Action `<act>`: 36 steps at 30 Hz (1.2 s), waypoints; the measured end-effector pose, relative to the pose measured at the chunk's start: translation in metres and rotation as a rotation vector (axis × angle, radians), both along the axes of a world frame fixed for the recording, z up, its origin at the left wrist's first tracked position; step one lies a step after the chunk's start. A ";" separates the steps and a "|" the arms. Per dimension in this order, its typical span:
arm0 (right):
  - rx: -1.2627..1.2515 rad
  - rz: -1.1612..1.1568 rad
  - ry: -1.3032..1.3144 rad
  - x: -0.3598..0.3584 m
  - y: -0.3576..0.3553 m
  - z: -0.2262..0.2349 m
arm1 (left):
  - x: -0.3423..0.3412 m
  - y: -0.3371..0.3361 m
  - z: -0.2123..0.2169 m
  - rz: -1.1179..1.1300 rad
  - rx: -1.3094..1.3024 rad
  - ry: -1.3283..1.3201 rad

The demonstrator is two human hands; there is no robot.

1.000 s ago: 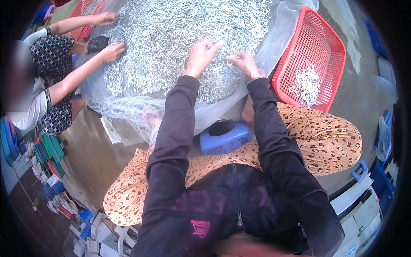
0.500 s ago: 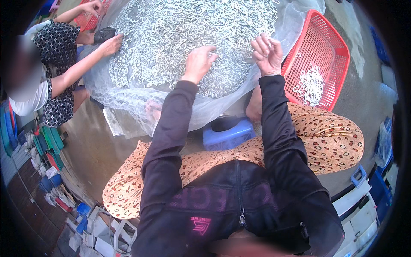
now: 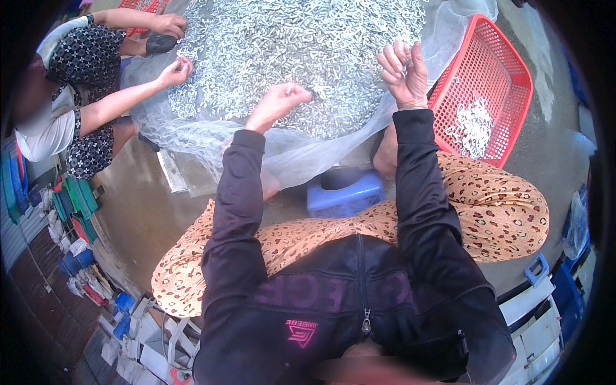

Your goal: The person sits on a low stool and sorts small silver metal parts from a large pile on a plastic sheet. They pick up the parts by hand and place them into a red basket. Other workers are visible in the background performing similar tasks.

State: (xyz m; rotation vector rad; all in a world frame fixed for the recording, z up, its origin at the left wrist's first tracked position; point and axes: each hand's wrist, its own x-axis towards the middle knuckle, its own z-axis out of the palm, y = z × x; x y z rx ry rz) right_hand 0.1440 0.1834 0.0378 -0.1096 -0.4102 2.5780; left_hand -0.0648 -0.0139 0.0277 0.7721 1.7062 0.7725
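A wide heap of small curved, silvery-white pieces (image 3: 301,48) is spread on sheer white netting (image 3: 292,157) in front of me; I cannot tell their exact kind. My left hand (image 3: 277,104) is over the near part of the heap, thumb and fingertips pinched together. Something tiny and dark shows at its fingertips, too small to name. Palm up beside the heap's right edge, my right hand (image 3: 405,76) has its fingers curled in with a small pale piece between them. Beyond it, a red perforated basket (image 3: 513,106) holds a small cluster of loose white curved pieces (image 3: 473,128).
A co-worker sits at the left, with one hand (image 3: 176,72) at the heap's edge and the other hand (image 3: 170,25) farther back near another red basket (image 3: 146,6). A blue plastic stool (image 3: 346,199) stands between my legs on the wet floor. Green bins (image 3: 78,197) lie farther left.
My left hand has moved left and slightly nearer, its fingertips now pinched. My right hand has shifted slightly up and right. The co-worker's far hand has come right and lower toward the heap.
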 end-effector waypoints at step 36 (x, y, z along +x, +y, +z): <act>0.681 0.478 -0.909 -0.033 -0.022 -0.010 | -0.001 -0.010 -0.008 -0.285 -0.008 0.520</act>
